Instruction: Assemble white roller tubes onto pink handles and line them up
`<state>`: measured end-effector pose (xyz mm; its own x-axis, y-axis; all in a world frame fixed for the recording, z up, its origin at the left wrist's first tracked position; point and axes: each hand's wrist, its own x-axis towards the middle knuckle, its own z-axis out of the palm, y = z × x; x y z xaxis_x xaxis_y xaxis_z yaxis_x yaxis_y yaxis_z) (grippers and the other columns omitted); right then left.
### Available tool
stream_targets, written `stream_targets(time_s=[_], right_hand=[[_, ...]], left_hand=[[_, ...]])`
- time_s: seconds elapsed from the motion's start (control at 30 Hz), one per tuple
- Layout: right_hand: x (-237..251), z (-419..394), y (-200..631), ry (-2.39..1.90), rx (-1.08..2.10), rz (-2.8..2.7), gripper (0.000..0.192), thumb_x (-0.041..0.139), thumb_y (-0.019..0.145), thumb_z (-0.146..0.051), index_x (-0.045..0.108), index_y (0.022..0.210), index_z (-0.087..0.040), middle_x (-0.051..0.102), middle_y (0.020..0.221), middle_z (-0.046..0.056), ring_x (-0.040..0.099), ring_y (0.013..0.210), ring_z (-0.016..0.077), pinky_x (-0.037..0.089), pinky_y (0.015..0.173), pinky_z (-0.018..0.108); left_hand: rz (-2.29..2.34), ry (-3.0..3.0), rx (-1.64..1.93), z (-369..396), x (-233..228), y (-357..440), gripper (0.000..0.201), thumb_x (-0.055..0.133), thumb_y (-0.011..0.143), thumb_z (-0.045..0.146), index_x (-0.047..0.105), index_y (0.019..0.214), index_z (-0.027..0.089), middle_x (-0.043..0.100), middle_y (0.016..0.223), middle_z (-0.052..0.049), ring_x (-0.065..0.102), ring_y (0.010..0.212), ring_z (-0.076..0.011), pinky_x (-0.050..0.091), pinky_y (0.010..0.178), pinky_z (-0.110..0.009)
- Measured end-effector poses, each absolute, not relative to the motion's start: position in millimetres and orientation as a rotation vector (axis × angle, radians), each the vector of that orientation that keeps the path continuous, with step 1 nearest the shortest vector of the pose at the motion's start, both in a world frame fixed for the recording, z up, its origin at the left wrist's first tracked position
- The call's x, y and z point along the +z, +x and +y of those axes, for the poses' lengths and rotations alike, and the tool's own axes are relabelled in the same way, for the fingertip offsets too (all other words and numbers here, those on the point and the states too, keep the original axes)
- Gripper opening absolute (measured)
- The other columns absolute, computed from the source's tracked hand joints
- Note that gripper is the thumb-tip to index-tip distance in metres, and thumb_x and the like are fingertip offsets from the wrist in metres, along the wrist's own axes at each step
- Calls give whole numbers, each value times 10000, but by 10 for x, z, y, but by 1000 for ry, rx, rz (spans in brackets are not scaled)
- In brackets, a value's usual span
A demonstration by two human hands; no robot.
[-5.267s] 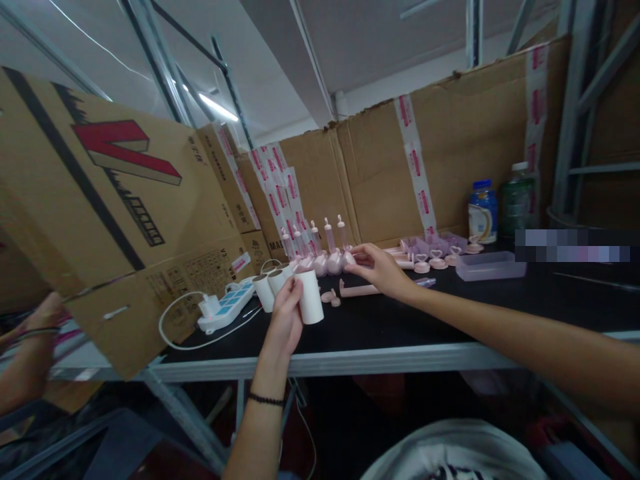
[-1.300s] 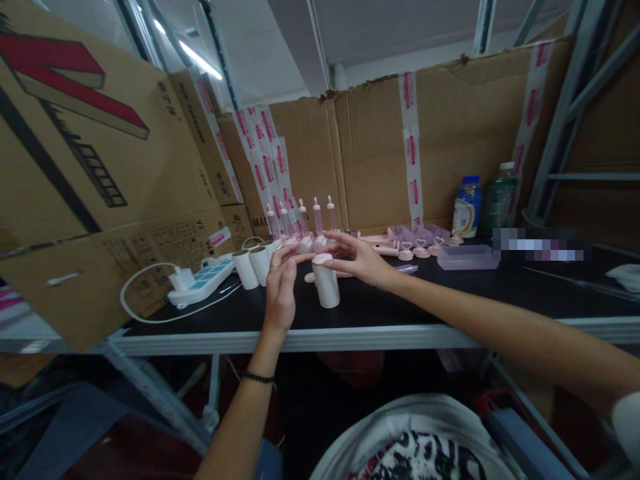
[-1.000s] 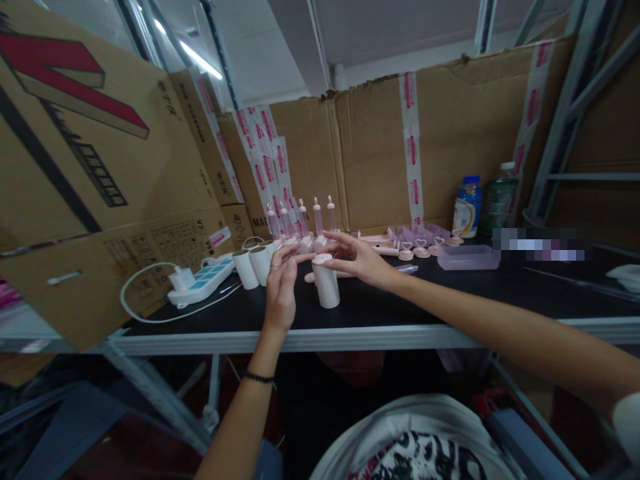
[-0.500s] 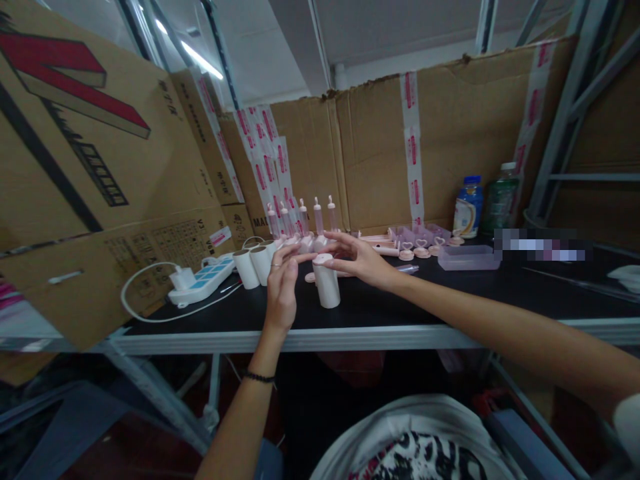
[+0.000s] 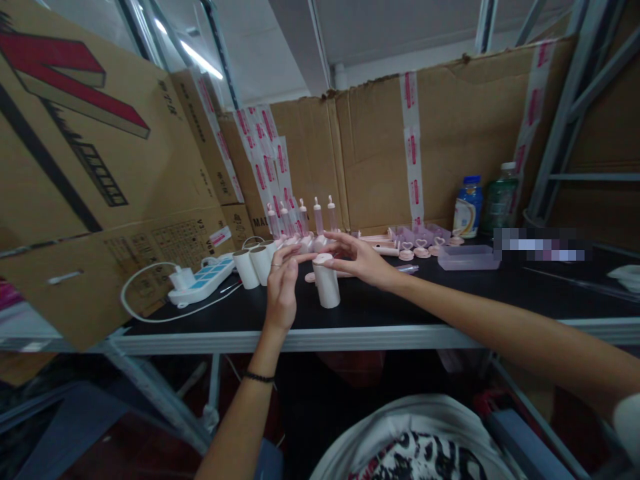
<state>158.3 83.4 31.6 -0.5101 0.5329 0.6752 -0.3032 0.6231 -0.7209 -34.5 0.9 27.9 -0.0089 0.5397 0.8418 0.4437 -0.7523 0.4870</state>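
Capping step: my right hand (image 5: pixel 361 261) fingertips press round pink cap (image 5: pixel 323 259) onto upright white cylinder (image 5: pixel 327 285); left hand (image 5: pixel 281 287) spread open beside cylinder, holding nothing. Next: firm, straight downward push.

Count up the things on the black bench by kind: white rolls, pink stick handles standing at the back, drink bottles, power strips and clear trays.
White rolls: 3, one between the left hand and right hand, two further left
Pink stick handles: 5
Drink bottles: 2
Power strip: 1
Clear tray: 1
Total: 12
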Motion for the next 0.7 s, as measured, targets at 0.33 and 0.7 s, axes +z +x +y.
stream_targets(time_s=[0.33, 0.7], right_hand=[[329, 823, 1585, -183, 1046, -1841, 691, 813, 819, -390, 529, 1422, -210, 729, 1211, 85, 691, 1095, 217, 529, 1048, 415], [322, 824, 1581, -199, 1042, -1832, 695, 823, 805, -411, 547, 1412, -215, 733, 1201, 83, 693, 1082, 220, 530, 1052, 427]], left_hand=[[1074, 2165, 1891, 14, 272, -356, 488, 365, 1053, 488, 785, 1117, 248, 603, 1343, -105, 501, 1370, -275, 360, 1197, -463], [1090, 2143, 1888, 7, 276, -347, 516, 377, 1035, 548, 786, 1107, 241, 609, 1345, -107, 498, 1369, -280, 359, 1202, -460]])
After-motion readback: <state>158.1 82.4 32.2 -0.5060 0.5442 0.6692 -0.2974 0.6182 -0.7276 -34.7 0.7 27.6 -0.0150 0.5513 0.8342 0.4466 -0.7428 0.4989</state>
